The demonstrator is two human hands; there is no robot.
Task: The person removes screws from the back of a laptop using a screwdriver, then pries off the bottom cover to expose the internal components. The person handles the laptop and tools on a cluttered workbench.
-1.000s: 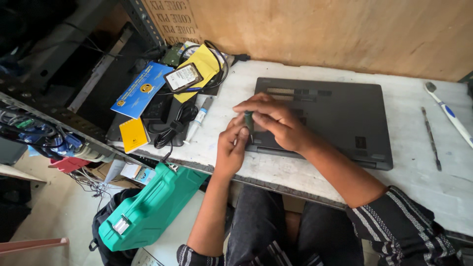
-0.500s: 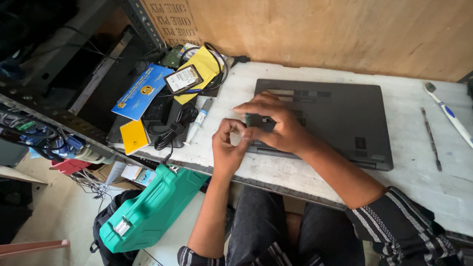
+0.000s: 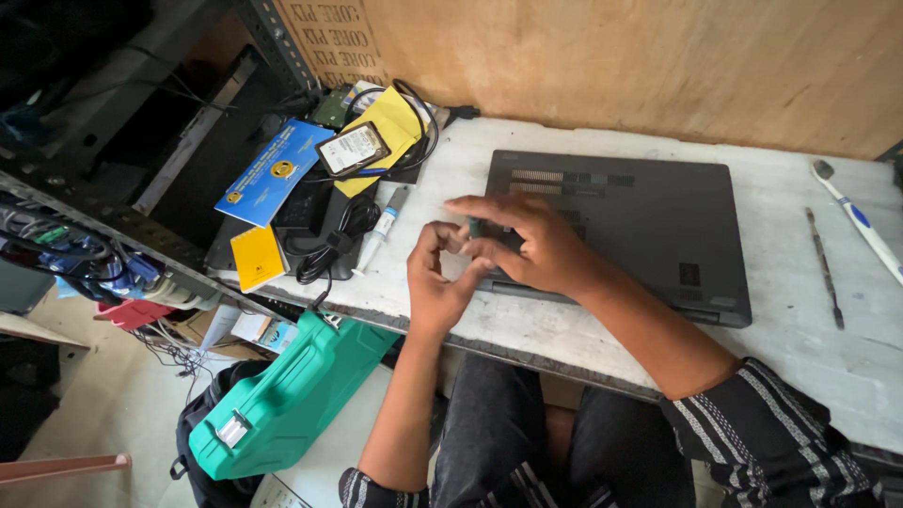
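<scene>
Down at the far left, below the surface's [image 3: 527, 334] edge, a teal plastic case [image 3: 282, 404] lies on top of a dark bag on the floor. Up on the surface's left end sits a clutter: a blue booklet [image 3: 273, 171], a small yellow card [image 3: 256, 257], a bare hard drive [image 3: 352, 149] lying on a yellow envelope [image 3: 393, 127], and a black power adapter with coiled cable [image 3: 324, 230]. A small white tube [image 3: 381, 229] lies just beside the cable.

Next comes the left hand [image 3: 437, 277], raised at the laptop's left edge with fingers curled and thumb and fingertips drawn close; whether it grips anything cannot be told. Touching it, the right hand [image 3: 527, 246] rests over the dark grey laptop [image 3: 649, 221], its fingers pinched on a small green-tipped tool [image 3: 473, 227]. The laptop lies closed and upside down, vents facing up, in the middle of the surface.

Further right lie a thin metal rod [image 3: 825, 266] and a white and blue toothbrush [image 3: 861, 223], apart from each other.
</scene>
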